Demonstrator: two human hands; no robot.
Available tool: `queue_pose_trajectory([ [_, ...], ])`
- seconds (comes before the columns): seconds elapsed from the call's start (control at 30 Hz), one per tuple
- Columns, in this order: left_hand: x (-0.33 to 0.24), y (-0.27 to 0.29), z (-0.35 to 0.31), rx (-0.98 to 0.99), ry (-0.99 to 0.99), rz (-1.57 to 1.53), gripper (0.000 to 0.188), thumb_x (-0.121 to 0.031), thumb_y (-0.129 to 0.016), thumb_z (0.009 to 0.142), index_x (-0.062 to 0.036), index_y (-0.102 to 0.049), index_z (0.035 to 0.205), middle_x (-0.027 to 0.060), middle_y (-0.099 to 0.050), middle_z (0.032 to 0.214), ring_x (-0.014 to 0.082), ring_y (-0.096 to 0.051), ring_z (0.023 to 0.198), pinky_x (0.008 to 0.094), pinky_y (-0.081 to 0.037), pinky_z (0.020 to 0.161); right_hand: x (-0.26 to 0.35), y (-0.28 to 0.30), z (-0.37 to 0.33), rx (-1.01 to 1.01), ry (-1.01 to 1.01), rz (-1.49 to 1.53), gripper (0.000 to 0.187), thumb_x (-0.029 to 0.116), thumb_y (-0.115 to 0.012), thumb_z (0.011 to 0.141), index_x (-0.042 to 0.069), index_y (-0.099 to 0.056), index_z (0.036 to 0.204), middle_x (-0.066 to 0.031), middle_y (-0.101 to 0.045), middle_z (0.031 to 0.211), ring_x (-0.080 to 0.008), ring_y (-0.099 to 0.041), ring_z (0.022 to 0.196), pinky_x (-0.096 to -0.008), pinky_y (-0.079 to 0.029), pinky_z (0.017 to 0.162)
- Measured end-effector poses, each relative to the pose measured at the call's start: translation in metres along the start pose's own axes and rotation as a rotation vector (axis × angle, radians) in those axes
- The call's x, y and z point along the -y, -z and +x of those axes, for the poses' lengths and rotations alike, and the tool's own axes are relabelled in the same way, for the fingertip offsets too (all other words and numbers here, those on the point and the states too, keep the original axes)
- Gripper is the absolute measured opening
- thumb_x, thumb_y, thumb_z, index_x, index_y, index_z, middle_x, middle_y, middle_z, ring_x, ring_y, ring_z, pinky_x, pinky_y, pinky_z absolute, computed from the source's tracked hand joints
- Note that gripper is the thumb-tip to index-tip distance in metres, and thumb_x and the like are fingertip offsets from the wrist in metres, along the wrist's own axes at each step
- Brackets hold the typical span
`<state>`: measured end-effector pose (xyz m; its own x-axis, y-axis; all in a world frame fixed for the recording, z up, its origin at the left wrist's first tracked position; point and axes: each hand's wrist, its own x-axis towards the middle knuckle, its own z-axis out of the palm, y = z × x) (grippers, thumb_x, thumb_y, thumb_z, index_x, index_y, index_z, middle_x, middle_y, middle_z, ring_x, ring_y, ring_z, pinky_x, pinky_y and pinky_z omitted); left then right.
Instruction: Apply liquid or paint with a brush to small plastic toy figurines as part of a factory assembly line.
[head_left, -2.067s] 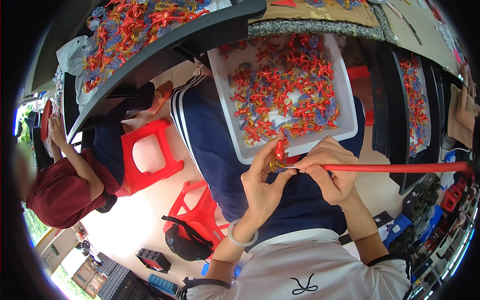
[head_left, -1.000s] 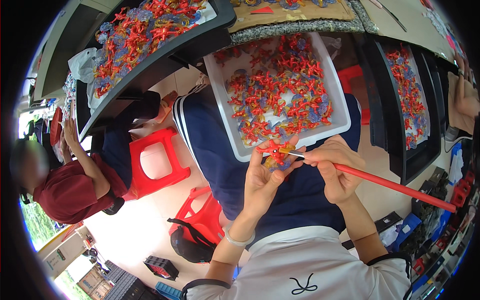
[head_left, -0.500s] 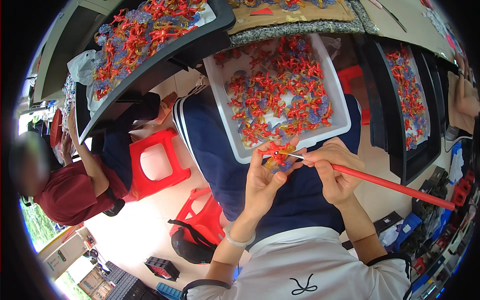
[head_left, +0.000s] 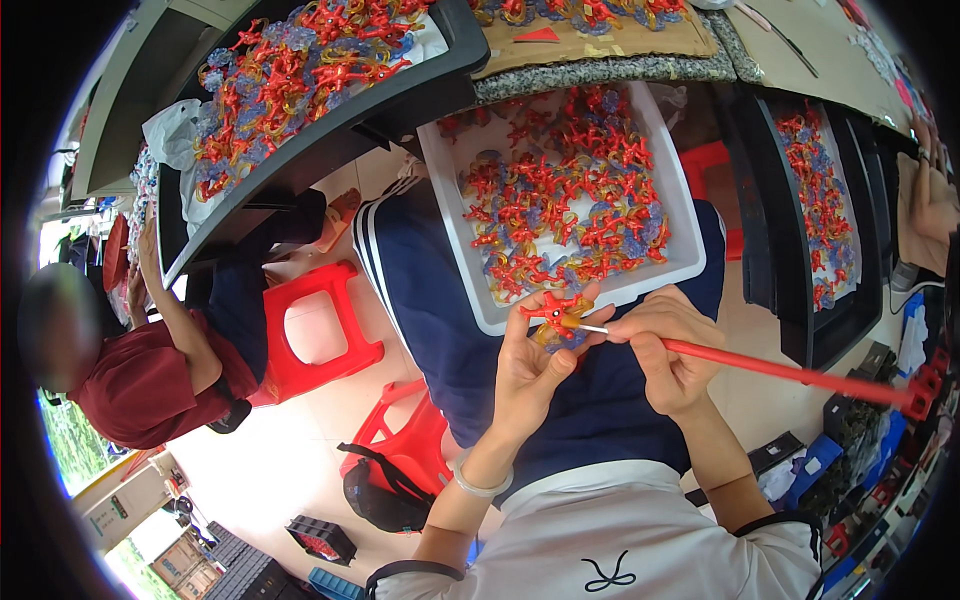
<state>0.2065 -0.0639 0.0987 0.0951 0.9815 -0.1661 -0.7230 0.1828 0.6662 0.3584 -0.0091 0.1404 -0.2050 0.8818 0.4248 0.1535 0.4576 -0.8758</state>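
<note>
At frame center, the left hand [head_left: 527, 378] pinches a red, amber and violet figurine [head_left: 548, 312], partly hidden by its fingers. The right hand [head_left: 676, 352] grips a red-handled tool [head_left: 780, 370] in closed fingers, its tip hard to distinguish. Above, a white tray [head_left: 704, 265] holds similar pieces [head_left: 622, 150]; upper left, a black tray [head_left: 400, 97] is cropped.

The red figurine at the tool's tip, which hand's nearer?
Left: your left hand holds the figurine; your right hand is to its right, gripping the red-handled tool.
</note>
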Motion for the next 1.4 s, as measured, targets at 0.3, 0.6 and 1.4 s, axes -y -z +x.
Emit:
queue_pose_trajectory([
  [0.3, -0.002, 0.001, 0.002, 0.001, 0.007, 0.019, 0.059, -0.02, -0.065, 0.09, -0.0076, -0.029, 0.136, 0.0282, -0.038, 0.142, 0.0396, -0.047, 0.127, 0.0448, -0.043, 0.102, 0.001, 0.003, 0.002, 0.087, -0.027, -0.004, 0.019, 0.012, -0.058, 0.087, 0.0, -0.066, 0.075, -0.0067, -0.064, 0.063, -0.0197, -0.058, 0.056, -0.0313, -0.043, 0.06],
  [0.6, -0.005, 0.001, -0.005, -0.036, -0.003, 0.064, 0.055, -0.018, -0.066, 0.089, -0.01, -0.034, 0.133, 0.0263, -0.042, 0.14, 0.0406, -0.049, 0.124, 0.0472, -0.045, 0.101, 0.003, 0.006, 0.003, 0.032, -0.06, 0.044, 0.011, 0.003, -0.058, 0.08, 0.0, -0.067, 0.075, -0.0069, -0.063, 0.062, -0.0207, -0.051, 0.052, -0.0306, -0.04, 0.057],
  [1.4, -0.082, 0.005, 0.071, -0.218, -0.841, 0.922, 0.039, 0.007, -0.059, 0.086, 0.0018, -0.044, 0.121, 0.0147, -0.058, 0.107, 0.0173, -0.062, 0.086, 0.026, -0.049, 0.074, -0.025, 0.047, -0.027, -0.393, -0.309, 0.051, 0.028, 0.015, -0.049, 0.098, -0.007, -0.065, 0.092, -0.0102, -0.061, 0.069, -0.0128, -0.056, 0.056, -0.0237, -0.043, 0.054],
])
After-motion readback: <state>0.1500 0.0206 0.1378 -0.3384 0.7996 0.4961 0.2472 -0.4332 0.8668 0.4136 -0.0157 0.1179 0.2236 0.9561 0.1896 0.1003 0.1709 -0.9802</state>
